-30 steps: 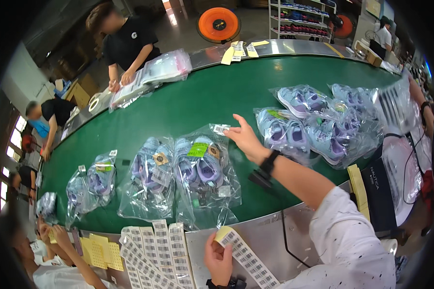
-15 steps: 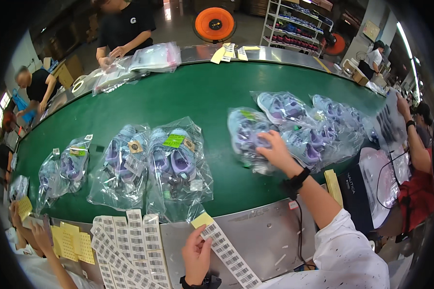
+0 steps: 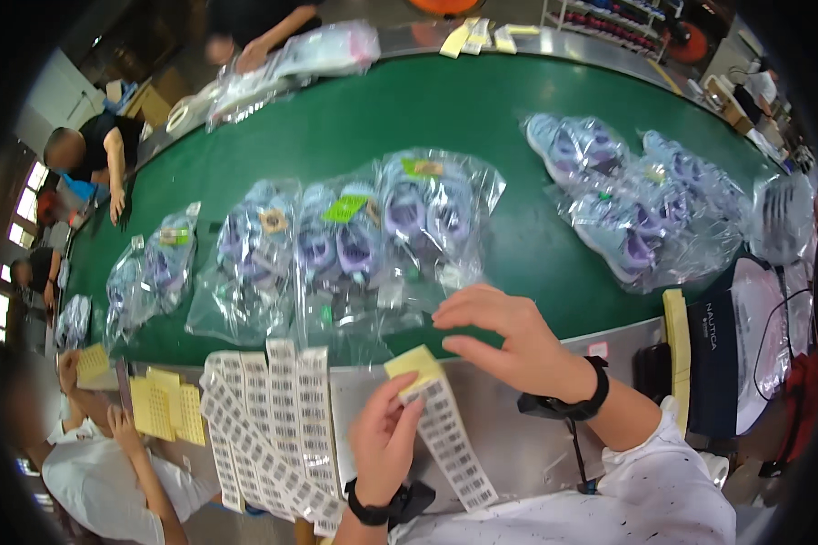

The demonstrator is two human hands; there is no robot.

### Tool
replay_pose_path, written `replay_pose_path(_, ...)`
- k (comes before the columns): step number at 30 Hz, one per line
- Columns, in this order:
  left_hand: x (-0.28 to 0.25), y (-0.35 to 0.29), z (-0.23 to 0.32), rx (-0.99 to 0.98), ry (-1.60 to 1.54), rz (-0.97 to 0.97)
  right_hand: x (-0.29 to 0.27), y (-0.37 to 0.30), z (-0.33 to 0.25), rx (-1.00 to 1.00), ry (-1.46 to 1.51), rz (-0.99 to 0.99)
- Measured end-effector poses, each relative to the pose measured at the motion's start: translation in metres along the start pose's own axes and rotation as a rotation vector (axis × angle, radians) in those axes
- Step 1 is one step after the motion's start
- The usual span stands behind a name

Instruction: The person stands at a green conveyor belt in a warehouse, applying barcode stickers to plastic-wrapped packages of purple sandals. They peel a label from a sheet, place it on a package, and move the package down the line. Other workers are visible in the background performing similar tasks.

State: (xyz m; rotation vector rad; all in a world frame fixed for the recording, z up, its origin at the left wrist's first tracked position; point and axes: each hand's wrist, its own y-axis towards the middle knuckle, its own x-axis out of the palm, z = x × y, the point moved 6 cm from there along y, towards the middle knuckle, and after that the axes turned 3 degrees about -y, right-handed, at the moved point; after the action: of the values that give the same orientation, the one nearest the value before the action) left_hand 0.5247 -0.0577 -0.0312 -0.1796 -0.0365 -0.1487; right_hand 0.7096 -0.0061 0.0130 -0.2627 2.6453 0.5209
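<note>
Left hand [image 3: 384, 440]: thumb and fingers closed in a pinch on a long strip of white paper labels with black bar marks [image 3: 456, 454], near its upper end, where bare yellow backing shows. The strip slants down to the right over the bare grey metal counter [image 3: 529, 454].

Right hand [image 3: 513, 338]: partly open, thumb apart from the curled fingers, pointing left; nothing visible in its grasp. It hovers just right of the strip's yellow end, near the counter's far edge. Black bands on both wrists.

Beyond the counter, on a flat green belt [image 3: 445, 109]: blue-and-lilac shoes in clear plastic bags, set in a row. Nearest the right hand, though apart from it, lies the rightmost bagged pair [image 3: 413, 213]; its bag meets that of the neighbouring bagged pair with a bright green tag [image 3: 316, 247]. Further left, another bagged pair with a tan tag [image 3: 236, 238]. To the right, well apart from the row, several more bagged shoes overlap in a cluster [image 3: 641, 222].

On the counter left of the left hand: overlapping sheets of white bar-marked labels [image 3: 282, 409]. Right of the right hand: a narrow yellow paper stack [image 3: 676, 350].
</note>
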Motion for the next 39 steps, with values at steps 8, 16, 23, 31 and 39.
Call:
replay_pose_path(8,0.019,0.006,0.007,0.151,0.190,-0.042,0.009,-0.027,0.001,-0.001,0.021,-0.045)
replay_pose_path(16,0.017,0.002,-0.014,-0.063,0.142,-0.036,0.011,-0.043,-0.020,-0.351,-0.212,0.092)
replay_pose_path(23,0.046,0.000,-0.002,-0.027,-0.092,-0.089,-0.036,-0.042,-0.026,-0.341,-0.166,0.279)
replay_pose_path(31,0.036,0.002,-0.029,-0.001,-0.160,-0.037,-0.075,-0.012,0.087,0.307,0.702,0.556)
replay_pose_path(39,0.036,-0.004,-0.054,0.036,-0.145,0.059,-0.050,0.028,0.180,0.661,1.008,0.402)
